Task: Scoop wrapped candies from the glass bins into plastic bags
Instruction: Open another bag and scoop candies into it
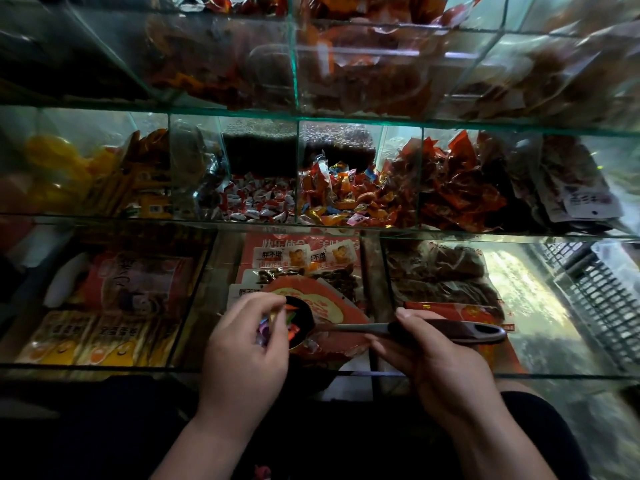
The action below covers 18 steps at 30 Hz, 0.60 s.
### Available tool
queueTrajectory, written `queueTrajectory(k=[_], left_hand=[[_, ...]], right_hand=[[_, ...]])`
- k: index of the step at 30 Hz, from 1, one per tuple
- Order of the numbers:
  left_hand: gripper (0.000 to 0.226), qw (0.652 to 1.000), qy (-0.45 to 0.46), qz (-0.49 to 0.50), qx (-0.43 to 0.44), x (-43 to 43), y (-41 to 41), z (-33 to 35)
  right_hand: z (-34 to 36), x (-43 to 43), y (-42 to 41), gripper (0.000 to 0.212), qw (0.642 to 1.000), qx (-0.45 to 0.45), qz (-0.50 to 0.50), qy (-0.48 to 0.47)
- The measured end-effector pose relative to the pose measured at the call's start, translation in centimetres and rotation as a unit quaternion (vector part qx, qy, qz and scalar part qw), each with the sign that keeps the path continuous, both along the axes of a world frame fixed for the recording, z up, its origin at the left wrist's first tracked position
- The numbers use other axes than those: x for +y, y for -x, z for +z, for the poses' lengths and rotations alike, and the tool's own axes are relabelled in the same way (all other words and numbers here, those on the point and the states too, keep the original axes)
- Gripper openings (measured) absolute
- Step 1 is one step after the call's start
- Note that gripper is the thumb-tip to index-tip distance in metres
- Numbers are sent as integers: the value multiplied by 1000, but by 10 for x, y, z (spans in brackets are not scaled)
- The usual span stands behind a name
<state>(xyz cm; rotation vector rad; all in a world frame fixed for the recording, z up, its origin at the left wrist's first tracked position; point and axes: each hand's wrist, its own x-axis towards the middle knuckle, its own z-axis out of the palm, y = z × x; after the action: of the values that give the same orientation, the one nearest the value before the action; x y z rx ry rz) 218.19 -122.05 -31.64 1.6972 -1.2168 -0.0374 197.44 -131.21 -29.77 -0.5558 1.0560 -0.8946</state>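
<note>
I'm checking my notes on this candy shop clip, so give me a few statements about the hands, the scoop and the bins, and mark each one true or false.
1. The right hand holds the scoop by its dark handle. True.
2. The scoop's bowl is empty. False: a few wrapped candies lie in it.
3. The left hand is at the scoop's bowl, fingers among the candies. True.
4. The scoop is inside the mixed-colour candy bin. False: it is held lower, over the bottom shelf's packaged goods.
5. The red-and-white candies sit in the bin right of the mixed-colour ones. False: they are to the left.
</note>
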Motion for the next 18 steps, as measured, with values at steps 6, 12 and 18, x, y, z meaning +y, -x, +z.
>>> queueTrajectory(k=[6, 12, 18], left_hand=[[71, 948, -319, 1, -15, -39, 12, -27], [65, 968, -243, 3, -69, -48, 24, -31], [54, 985, -125, -22, -114, -86, 20, 4]], right_hand=[[25, 5, 20, 25, 999, -11, 12, 49], [45, 16, 19, 31, 994, -7, 29, 102], [79, 9, 16, 15, 992, -69, -21, 101]])
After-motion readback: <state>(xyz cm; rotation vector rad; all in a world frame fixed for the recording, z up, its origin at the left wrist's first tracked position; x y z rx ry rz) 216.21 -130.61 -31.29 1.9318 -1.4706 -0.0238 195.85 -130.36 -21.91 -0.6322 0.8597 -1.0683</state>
